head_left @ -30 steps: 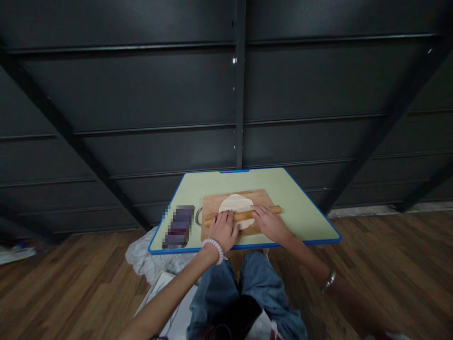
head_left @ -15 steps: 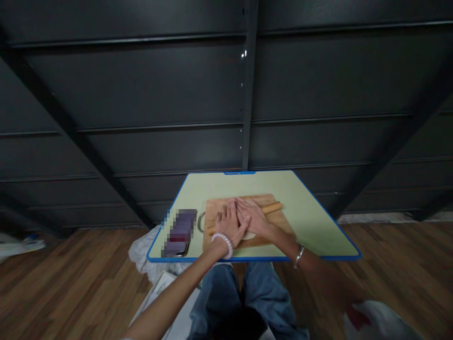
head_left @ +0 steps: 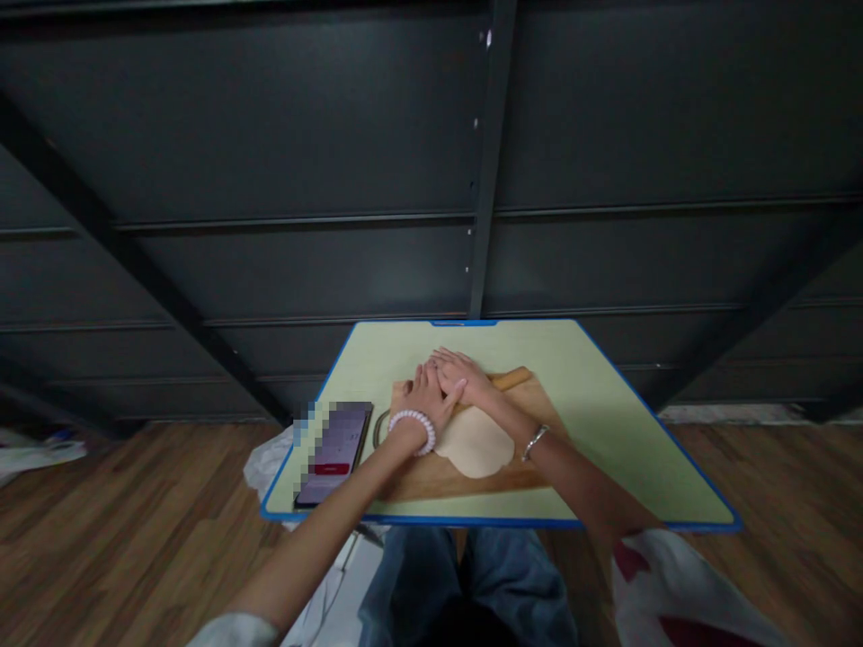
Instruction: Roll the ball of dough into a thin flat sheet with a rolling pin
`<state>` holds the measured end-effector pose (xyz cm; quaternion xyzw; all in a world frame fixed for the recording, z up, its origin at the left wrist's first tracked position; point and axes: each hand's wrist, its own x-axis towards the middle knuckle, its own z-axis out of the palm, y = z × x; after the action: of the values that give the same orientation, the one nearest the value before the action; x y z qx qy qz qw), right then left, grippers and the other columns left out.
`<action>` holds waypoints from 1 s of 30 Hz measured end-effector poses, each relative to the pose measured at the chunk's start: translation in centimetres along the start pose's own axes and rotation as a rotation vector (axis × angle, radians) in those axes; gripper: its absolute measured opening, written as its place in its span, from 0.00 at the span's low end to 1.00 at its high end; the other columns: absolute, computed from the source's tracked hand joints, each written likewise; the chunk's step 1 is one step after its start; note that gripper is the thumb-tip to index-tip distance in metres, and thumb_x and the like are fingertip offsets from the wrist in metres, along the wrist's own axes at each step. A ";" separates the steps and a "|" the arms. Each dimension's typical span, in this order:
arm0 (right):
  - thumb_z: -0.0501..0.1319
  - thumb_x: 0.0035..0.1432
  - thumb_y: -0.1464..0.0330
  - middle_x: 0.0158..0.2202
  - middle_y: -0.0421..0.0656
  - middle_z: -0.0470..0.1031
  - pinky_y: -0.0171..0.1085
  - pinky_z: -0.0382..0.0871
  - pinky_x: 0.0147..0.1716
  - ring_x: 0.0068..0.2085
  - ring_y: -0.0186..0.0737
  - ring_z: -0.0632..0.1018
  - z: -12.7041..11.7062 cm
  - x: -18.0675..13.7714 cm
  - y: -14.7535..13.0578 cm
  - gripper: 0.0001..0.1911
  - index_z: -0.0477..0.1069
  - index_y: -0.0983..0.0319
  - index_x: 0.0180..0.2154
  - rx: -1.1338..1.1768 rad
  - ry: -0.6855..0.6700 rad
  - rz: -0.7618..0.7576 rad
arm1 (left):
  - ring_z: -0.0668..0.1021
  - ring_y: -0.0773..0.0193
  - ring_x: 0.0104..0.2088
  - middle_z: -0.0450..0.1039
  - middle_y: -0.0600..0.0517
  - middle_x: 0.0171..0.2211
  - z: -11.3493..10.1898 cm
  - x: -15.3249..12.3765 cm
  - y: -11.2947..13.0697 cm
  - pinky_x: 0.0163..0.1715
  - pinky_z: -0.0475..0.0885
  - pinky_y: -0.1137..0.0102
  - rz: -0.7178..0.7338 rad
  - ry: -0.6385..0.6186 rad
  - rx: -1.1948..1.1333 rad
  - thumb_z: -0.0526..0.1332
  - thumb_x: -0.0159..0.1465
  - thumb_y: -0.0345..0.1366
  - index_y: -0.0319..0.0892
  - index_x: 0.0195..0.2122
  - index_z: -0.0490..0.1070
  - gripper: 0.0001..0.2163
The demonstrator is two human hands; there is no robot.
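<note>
A wooden rolling pin [head_left: 511, 378] lies across the far part of a wooden cutting board [head_left: 465, 488], mostly covered by my hands. My left hand [head_left: 429, 395], with a beaded bracelet at the wrist, lies flat over the pin with fingers stretched forward. Beside it and partly overlapping it, my right hand [head_left: 462, 376] is also flat on the pin, a silver bracelet on its wrist. A thin, pale sheet of dough [head_left: 477, 445] with an uneven round outline lies on the board between my forearms.
The board rests on a light green folding table [head_left: 607, 449] with a blue edge. Left of the board lies a partly pixelated phone [head_left: 337, 449]. The board's metal handle [head_left: 378, 431] points left. Behind the table stands a dark panelled wall [head_left: 337, 162].
Both hands have moved forward with the rolling pin, toward the far edge of the board. Much more of the dough sheet shows now. The view has tilted somewhat.
</note>
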<state>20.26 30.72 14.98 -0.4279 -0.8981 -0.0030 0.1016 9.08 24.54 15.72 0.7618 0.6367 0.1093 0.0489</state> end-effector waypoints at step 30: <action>0.43 0.64 0.68 0.61 0.52 0.60 0.44 0.46 0.60 0.62 0.45 0.58 -0.9 -8.9 -3.9 0.24 0.59 0.71 0.58 -0.062 0.069 0.415 | 0.55 0.53 0.63 0.55 0.38 0.61 0.8 -5.9 2.5 0.62 0.45 0.58 0.272 0.097 0.084 0.38 0.64 0.56 0.28 0.60 0.56 0.36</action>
<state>22.84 21.36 14.51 -0.6061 -0.7862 -0.0241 0.1178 10.64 18.35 14.85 0.8361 0.5333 0.1250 -0.0293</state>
